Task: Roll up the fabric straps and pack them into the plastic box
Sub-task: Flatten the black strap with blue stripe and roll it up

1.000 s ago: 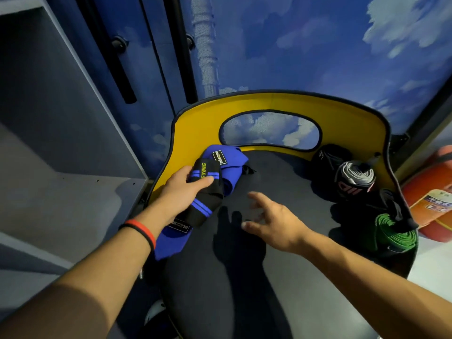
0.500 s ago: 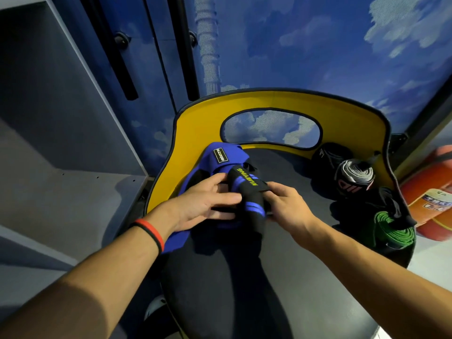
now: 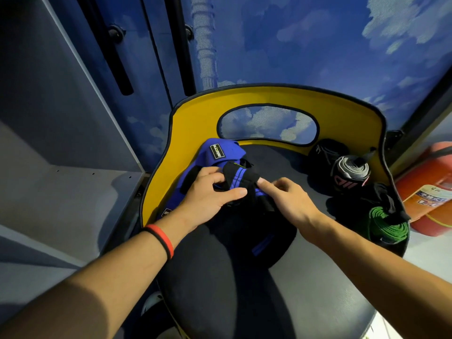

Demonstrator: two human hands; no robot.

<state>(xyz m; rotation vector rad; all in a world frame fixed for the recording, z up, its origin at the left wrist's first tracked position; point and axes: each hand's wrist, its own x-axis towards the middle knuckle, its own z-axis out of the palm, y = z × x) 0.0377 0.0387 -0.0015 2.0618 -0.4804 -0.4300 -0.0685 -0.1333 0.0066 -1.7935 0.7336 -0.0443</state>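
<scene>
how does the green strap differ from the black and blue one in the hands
The green strap is a finished tight roll; the black and blue strap is only partly rolled, tail loose. The green strap lies untouched by either hand; the black and blue strap is held by the left hand and right hand. Both are on the dark seat.

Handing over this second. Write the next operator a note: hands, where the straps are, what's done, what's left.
Left hand grips the black-and-blue strap over the chair seat; right hand pinches its other side.
Blue strap lies unrolled underneath, by the yellow backrest.
Done: grey roll, black roll and green roll sit at the seat's right edge.
Left: finish this roll, roll the blue one, box everything. No plastic box in view.
</scene>
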